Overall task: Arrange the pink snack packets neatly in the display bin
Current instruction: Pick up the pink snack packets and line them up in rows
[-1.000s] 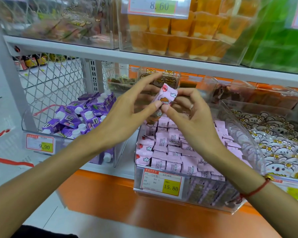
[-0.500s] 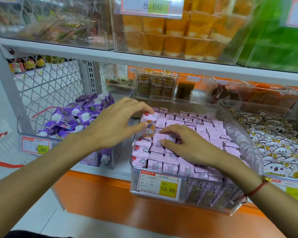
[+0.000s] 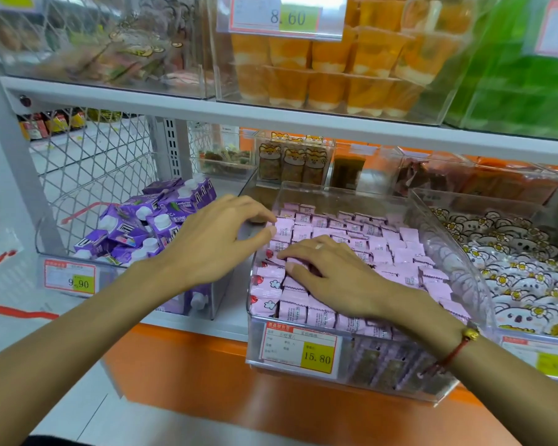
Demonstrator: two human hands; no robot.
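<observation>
Here, two hands, left [image 3: 207, 239] and right [image 3: 332, 275], rest spread on glossy pink packets [image 3: 384, 249] in one clear plastic bin [image 3: 448, 252].

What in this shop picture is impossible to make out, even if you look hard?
- Head view: the pink packets under the right hand are covered by its palm.
- Small print on the price label is too small to read; only 15.80 shows.
- The green packs at top right are blurred and cut off by the edge.
- Whether the left hand touches a packet or hovers over it cannot be told.
</observation>
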